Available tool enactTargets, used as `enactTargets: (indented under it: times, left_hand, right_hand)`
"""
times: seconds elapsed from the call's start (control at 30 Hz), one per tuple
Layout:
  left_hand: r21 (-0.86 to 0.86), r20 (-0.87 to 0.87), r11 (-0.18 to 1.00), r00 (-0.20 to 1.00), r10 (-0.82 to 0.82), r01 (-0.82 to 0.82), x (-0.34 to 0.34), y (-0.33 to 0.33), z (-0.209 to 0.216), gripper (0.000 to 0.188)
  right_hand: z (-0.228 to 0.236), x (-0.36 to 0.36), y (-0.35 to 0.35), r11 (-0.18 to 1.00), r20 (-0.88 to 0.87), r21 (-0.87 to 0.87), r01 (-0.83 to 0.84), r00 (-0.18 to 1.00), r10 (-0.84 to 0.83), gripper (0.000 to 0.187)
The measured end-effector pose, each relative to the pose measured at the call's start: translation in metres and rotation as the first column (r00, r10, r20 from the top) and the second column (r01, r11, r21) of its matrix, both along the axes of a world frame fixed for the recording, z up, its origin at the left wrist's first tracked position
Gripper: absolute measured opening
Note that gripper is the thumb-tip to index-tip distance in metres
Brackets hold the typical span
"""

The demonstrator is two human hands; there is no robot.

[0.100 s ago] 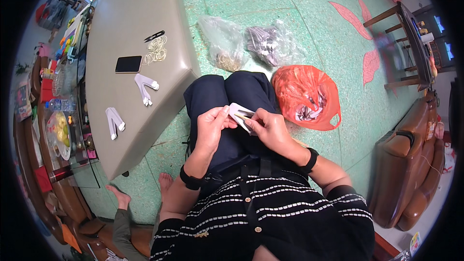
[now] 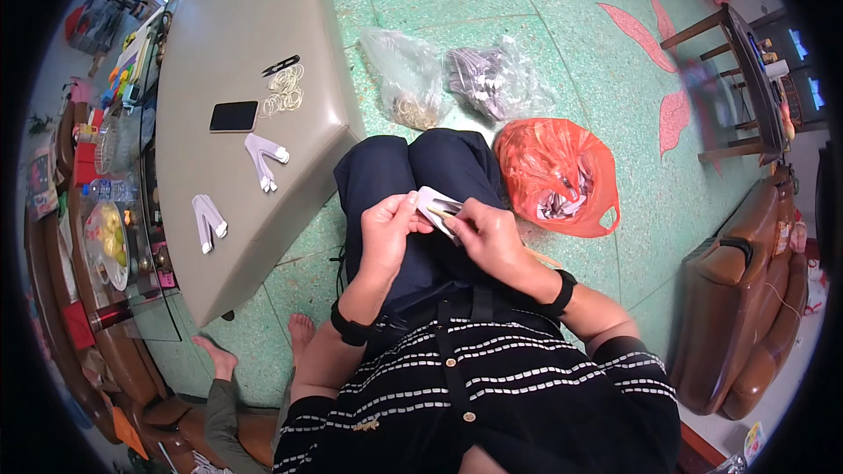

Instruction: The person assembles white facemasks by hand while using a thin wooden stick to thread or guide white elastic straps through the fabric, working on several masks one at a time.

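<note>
Held a white folded V-shaped piece [image 2: 428, 198] above the navy-trousered lap [image 2: 373, 174] — left end pinched in the left hand [image 2: 384, 226], right part gripped in the right hand [image 2: 490, 233], apparently for steadiness. Had thin cream loops [image 2: 285, 81] on the grey padded bench [image 2: 250, 22], far left — probably for reach.

Looks smooth, matt and papery on the held white V-shaped piece [image 2: 428, 199]; crinkles as glossy plastic on the round red bag [image 2: 537, 158]; shines softly, leather-like, on the grey padded bench [image 2: 237, 26].
</note>
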State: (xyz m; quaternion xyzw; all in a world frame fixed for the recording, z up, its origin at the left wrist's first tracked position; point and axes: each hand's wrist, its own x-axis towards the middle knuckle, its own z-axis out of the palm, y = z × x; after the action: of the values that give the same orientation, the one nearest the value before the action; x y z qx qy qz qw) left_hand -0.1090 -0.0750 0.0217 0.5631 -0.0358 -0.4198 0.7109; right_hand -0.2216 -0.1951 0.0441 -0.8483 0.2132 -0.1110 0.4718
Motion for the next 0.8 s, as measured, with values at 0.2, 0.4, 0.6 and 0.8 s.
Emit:
enactTargets:
  times: [0.2,0.4,0.6,0.8]
  left_hand:
    - [0.174,0.274,0.984,0.958,-0.084,0.037,0.007,-0.004,-0.002,0.015]
    - [0.082,0.427,0.992,0.895,-0.126,0.1,0.006,-0.001,0.001,0.017]
    - [0.344,0.697,0.939,0.663,-0.273,0.025,0.005,-0.001,0.001,0.022]
    - [0.092,0.325,0.993,0.94,-0.106,0.08,0.018,0.006,0.001,0.019]
  right_hand:
    - [-0.005,0.011,-0.009,0.969,0.116,-0.227,-0.1,0.985,0.129,0.015]
    - [-0.006,0.01,-0.016,0.941,0.01,0.337,-0.01,1.0,0.007,0.019]
    - [-0.013,0.008,-0.015,0.886,0.006,0.463,0.016,1.0,-0.021,0.02]
    - [-0.002,0.01,-0.017,0.99,0.024,0.116,-0.082,0.997,0.08,0.018]
